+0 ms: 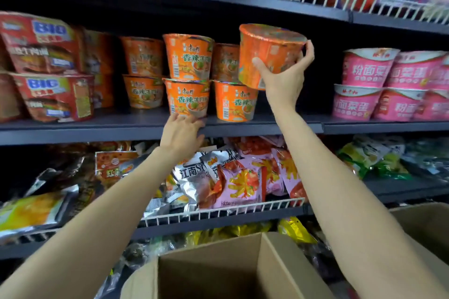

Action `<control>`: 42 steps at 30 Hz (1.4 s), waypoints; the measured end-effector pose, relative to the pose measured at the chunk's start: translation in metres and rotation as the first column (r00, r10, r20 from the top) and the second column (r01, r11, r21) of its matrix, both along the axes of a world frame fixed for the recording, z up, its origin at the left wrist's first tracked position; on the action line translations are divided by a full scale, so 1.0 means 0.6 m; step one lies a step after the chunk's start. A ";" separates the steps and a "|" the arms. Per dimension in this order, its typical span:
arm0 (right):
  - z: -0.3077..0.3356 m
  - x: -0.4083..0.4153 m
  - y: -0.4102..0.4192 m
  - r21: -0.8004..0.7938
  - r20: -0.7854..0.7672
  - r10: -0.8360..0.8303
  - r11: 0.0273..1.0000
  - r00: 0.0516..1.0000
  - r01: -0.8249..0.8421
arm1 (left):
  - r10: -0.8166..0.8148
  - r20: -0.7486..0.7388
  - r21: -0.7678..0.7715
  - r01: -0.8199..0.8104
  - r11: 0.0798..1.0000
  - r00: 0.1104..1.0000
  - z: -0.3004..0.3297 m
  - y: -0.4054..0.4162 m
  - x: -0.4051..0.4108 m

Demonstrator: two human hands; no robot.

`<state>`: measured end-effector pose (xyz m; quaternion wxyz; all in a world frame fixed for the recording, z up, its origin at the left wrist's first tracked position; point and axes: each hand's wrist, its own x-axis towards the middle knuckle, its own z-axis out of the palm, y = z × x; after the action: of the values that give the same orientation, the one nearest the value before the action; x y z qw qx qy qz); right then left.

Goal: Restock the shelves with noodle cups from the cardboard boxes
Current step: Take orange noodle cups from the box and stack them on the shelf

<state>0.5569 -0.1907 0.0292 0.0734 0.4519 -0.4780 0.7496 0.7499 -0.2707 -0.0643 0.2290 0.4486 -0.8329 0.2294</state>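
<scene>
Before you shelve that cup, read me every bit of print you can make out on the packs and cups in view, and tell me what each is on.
"BIG": red noodle tubs, far left of the shelf.
"香辣牛肉", last character cut off: orange noodle cups.
"粉面菜蛋": pink cups on the right.
"江南St", rest hidden: silver packet on the lower shelf.
The tilted cup held by the right hand: print too blurred.
Barcodes, small print, top-shelf packs: unreadable.

Right hand (286,77) grips a tilted orange foil-lidded noodle cup (267,56) above the right front cup of the stacked orange cups (187,75) on the dark metal shelf (73,131). Left hand (182,131) touches the shelf's front edge. Open brown cardboard box (218,272) sits below.
</scene>
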 end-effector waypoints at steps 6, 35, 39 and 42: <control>0.070 0.020 -0.133 0.349 -0.129 -0.078 0.930 0.989 0.119 | 0.008 0.065 -0.029 -0.006 1.000 0.998 0.002 -0.013 0.002; -0.605 0.076 0.287 0.880 -0.443 0.515 0.405 0.734 0.248 | 0.010 -0.220 0.588 0.125 0.799 0.975 -0.440 0.123 0.110; -0.615 0.094 0.252 0.901 -0.428 0.613 0.347 0.665 0.260 | -0.181 -0.377 0.361 0.324 0.875 0.908 -0.437 0.213 0.116; -0.665 0.123 0.221 0.917 -0.370 0.776 0.216 0.512 0.335 | -0.296 -0.371 0.253 0.403 0.880 0.880 -0.439 0.266 0.118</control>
<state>0.6306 -0.0583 -0.3699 -0.1360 0.7581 -0.6376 -0.0122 0.8208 -0.1111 -0.3280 0.3231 0.3513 -0.8782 -0.0319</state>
